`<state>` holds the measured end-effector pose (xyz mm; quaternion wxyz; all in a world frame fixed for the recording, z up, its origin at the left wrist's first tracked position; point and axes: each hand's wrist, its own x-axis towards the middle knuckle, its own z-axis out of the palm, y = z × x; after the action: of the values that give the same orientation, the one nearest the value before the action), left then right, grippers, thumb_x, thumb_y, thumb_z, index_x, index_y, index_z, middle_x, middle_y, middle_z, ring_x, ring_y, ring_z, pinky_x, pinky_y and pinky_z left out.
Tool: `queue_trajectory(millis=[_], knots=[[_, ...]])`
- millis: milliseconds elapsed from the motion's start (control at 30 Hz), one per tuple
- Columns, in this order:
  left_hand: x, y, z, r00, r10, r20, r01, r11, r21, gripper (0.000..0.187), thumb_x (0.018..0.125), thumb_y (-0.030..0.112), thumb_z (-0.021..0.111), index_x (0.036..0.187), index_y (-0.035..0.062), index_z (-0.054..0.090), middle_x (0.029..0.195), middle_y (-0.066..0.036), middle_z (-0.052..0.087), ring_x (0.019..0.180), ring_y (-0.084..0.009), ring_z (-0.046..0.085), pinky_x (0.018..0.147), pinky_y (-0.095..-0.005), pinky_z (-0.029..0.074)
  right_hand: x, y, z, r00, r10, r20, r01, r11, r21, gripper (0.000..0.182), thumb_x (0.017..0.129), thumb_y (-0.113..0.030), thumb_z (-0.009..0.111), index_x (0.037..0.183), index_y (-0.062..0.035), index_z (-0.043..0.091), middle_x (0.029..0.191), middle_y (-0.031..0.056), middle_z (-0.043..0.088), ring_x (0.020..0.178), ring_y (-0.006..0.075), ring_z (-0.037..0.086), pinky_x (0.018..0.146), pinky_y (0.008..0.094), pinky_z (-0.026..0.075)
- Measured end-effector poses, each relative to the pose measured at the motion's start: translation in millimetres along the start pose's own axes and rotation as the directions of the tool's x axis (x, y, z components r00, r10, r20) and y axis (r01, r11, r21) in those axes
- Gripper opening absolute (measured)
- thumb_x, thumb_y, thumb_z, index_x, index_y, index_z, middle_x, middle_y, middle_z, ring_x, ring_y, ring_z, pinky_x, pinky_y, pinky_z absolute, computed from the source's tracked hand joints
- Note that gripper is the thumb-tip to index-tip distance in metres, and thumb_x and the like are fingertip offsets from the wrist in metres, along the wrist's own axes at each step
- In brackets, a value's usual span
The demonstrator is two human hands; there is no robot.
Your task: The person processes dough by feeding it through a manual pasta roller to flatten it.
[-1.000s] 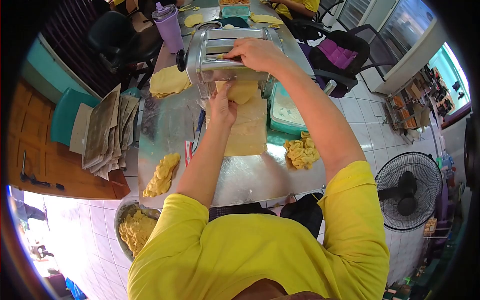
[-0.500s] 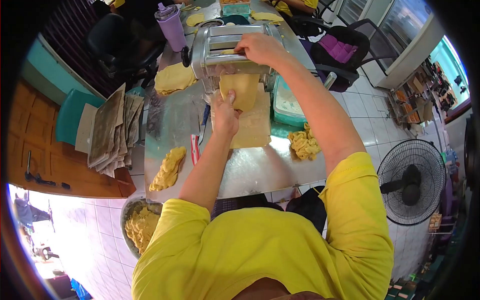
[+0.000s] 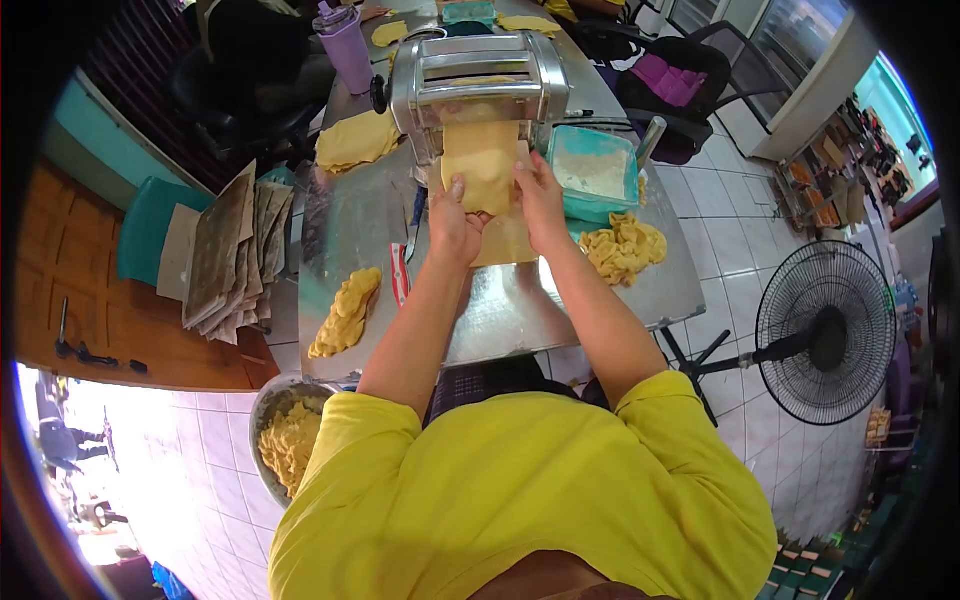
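Note:
A steel dough sheeter [image 3: 420, 112] stands on the metal table, and a pale yellow dough sheet [image 3: 482, 158] hangs from its front. My left hand [image 3: 456, 228] holds the sheet's lower left part, thumb on top and fingers underneath. At the sheet's right edge is my right hand [image 3: 540, 205], its fingers closed on the dough, partly hidden. Below both hands lies another flat, pale sheet [image 3: 508, 250] on the table. A red-and-white packet [image 3: 400, 275] and a dark-handled tool [image 3: 417, 208] lie left of my left hand.
A teal tub of white powder [image 3: 597, 175] and a dough heap [image 3: 625, 248] sit at right. Stacked dough sheets [image 3: 358, 140], a dough lump [image 3: 347, 315] and a purple tumbler [image 3: 345, 55] are at left. A dough bowl [image 3: 262, 440] and fan [image 3: 825, 335] stand beside the table.
My right hand has come down from the top of the sheeter to the sheet's right edge. More dough sheet now hangs from the front. The view has shifted slightly.

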<state>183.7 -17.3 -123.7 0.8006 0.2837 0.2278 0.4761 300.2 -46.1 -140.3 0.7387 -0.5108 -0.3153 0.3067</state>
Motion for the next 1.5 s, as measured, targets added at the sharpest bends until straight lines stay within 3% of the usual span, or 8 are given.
queue_trajectory(millis=[33, 67, 433, 1133, 1233, 1367, 1433, 1500], knots=[[-1, -1, -2, 1.0, -0.002, 0.003, 0.002, 1.0, 0.003, 0.033, 0.097, 0.019, 0.03, 0.127, 0.0073, 0.036, 0.123, -0.011, 0.049, 0.106, -0.0266, 0.054, 0.085, -0.0436, 0.048, -2, -5, 2, 0.95, 0.302, 0.08, -0.312, 0.901, 0.302, 0.046, 0.086, -0.011, 0.058, 0.127, 0.0002, 0.041, 0.107, 0.0092, 0.054, 0.085, 0.0137, 0.055, 0.074, 0.0278, 0.047], [-1, -4, -4, 1.0, -0.003, -0.017, 0.003, 1.0, 0.009, 0.033, 0.097, 0.019, 0.03, 0.126, 0.007, 0.037, 0.122, -0.012, 0.049, 0.106, -0.0266, 0.054, 0.084, -0.0432, 0.049, -5, -7, 4, 0.951, 0.299, 0.078, -0.309, 0.901, 0.303, 0.046, 0.086, -0.011, 0.058, 0.127, 0.0002, 0.041, 0.107, 0.0092, 0.054, 0.085, 0.0137, 0.055, 0.074, 0.0278, 0.047], [-12, -17, -21, 0.982, 0.063, -0.178, 0.001, 0.941, 0.337, 0.027, 0.095, 0.017, 0.037, 0.119, 0.0052, 0.045, 0.107, -0.01, 0.057, 0.091, -0.0215, 0.06, 0.07, -0.0368, 0.051, -29, 8, -6, 0.999, 0.031, 0.016, -0.022, 0.912, -0.41, 0.053, 0.075, -0.001, 0.063, 0.124, -0.0014, 0.045, 0.074, 0.0039, 0.055, 0.064, 0.0126, 0.053, 0.058, 0.0262, 0.045], [-46, -32, -47, 0.951, 0.292, -0.101, -0.202, 0.835, 0.511, 0.042, 0.082, -0.008, 0.039, 0.124, -0.0041, 0.037, 0.111, -0.015, 0.054, 0.097, -0.0196, 0.056, 0.082, -0.0305, 0.047, -67, 30, -30, 0.985, -0.092, 0.148, 0.152, 0.87, -0.469, 0.057, 0.076, -0.003, 0.058, 0.129, -0.006, 0.039, 0.074, 0.0117, 0.057, 0.06, 0.0204, 0.056, 0.058, 0.0314, 0.046], [-57, -27, -43, 0.974, 0.205, -0.099, -0.1, 0.777, 0.621, 0.049, 0.083, -0.007, 0.042, 0.13, -0.0009, 0.032, 0.11, -0.015, 0.053, 0.097, -0.0183, 0.057, 0.077, -0.029, 0.049, -70, 24, -38, 0.979, -0.073, 0.192, 0.171, 0.805, -0.568, 0.051, 0.077, -0.006, 0.061, 0.125, -0.0056, 0.044, 0.079, 0.0134, 0.057, 0.066, 0.0248, 0.057, 0.061, 0.0329, 0.046], [-51, -28, -69, 0.989, 0.151, 0.003, -0.104, 0.665, 0.739, 0.05, 0.082, -0.001, 0.051, 0.13, 0.0012, 0.038, 0.109, -0.013, 0.051, 0.085, -0.0149, 0.055, 0.071, -0.0265, 0.049, -70, -29, -62, 0.841, -0.41, 0.353, 0.533, 0.519, -0.668, 0.033, 0.078, -0.013, 0.065, 0.109, -0.0051, 0.055, 0.087, 0.0136, 0.055, 0.075, 0.0286, 0.056, 0.065, 0.0358, 0.046], [-55, -21, -71, 0.934, 0.355, 0.043, -0.14, 0.252, 0.958, 0.046, 0.08, 0.002, 0.056, 0.124, 0.0013, 0.046, 0.106, -0.012, 0.05, 0.08, -0.0156, 0.052, 0.068, -0.027, 0.047, -50, -50, -94, 0.778, -0.549, 0.305, 0.588, 0.465, -0.662, 0.017, 0.079, -0.011, 0.063, 0.093, -0.0028, 0.059, 0.082, 0.0132, 0.055, 0.072, 0.0286, 0.056, 0.063, 0.0357, 0.046], [-59, -15, -68, 0.887, 0.444, 0.125, -0.229, 0.189, 0.955, 0.043, 0.078, 0.003, 0.059, 0.12, 0.0017, 0.05, 0.104, -0.012, 0.048, 0.078, -0.0172, 0.05, 0.067, -0.0281, 0.045, -31, -59, -132, 0.828, -0.554, 0.085, 0.401, 0.48, -0.78, 0.011, 0.078, -0.012, 0.063, 0.08, -0.0014, 0.06, 0.078, 0.013, 0.055, 0.071, 0.0283, 0.056, 0.062, 0.0351, 0.045]])
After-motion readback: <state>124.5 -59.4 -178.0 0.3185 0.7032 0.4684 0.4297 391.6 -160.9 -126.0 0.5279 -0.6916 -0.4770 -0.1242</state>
